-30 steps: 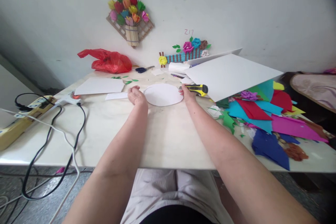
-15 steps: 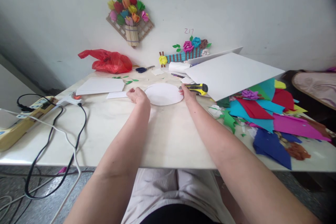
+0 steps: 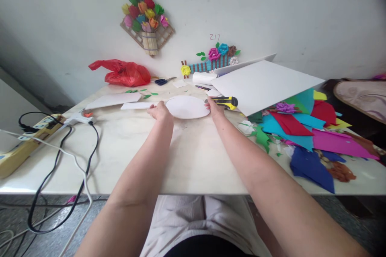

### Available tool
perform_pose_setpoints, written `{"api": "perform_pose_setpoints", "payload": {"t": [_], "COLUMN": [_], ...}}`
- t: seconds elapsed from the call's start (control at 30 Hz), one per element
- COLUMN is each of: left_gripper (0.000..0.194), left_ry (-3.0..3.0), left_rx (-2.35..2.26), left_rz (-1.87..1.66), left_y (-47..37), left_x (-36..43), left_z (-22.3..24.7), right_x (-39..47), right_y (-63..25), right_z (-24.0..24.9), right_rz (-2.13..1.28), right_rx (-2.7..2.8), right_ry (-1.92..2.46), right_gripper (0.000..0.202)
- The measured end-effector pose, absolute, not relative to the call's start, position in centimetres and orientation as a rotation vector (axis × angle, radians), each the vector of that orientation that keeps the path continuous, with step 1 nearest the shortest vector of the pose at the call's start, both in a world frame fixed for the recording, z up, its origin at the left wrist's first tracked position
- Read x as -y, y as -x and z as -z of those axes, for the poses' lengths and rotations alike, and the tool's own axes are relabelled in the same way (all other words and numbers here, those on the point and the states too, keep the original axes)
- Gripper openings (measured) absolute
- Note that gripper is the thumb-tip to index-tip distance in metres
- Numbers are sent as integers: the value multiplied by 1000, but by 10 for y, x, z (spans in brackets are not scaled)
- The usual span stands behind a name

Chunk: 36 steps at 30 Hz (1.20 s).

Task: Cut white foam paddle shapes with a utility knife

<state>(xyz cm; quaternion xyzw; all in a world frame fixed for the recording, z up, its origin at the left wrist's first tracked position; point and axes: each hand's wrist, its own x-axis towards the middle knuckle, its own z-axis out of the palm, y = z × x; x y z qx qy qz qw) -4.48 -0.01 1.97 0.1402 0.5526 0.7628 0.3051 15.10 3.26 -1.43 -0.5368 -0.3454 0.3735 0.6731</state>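
One holder [image 3: 150, 43] of flowers [image 3: 142, 7]; right hand [image 3: 215, 107] around cutter [image 3: 231, 103]; left hand [image 3: 161, 111], grip unclear

Covered, cropped and unreadable parts around the tabletop [image 3: 199, 160]
The left hand [image 3: 161, 111] is hiding the right end of the white strip [image 3: 135, 105], so their contact is not showing clearly; the right hand [image 3: 214, 106] is covering the front of the utility knife [image 3: 228, 103], whose blade is appearing too small to judge. Toward the far edge, a slim dark item [image 3: 204, 87] is bearing markings too small to read. By the right edge, coloured sheets [image 3: 334, 142] are hiding one another. The picture's left edge is cutting off the power strip [image 3: 18, 158].
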Motion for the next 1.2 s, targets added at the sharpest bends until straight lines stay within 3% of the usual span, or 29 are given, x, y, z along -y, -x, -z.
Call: {"api": "perform_pose_setpoints", "payload": {"t": [0.13,0.4,0.67,0.93,1.2], "left_gripper": [33,20,22,43,40], "left_ry": [-83,-99,-522,-666,-702], "left_rx": [-1376,-1287,-1466,-1244,-1167], "left_rz": [-1982,-1918,-1831,-1888,-1843], "left_y": [40,39,43,28,52], "left_x": [-1,-1,4,10,5], "left_z": [-23,-26,-21,-25,-23], "right_x": [-29,-24,-20,-18,-8], "right_y": [-149,-149,-147,-146,-149], "right_z": [9,3,-2,-1,-9], "right_rz": [-865,-884,-910,-901,-988], "right_rx": [705,646,586,666,677], "right_ry": [1136,1098,1035,1129,945], "right_gripper": [14,12,8,9,12]}}
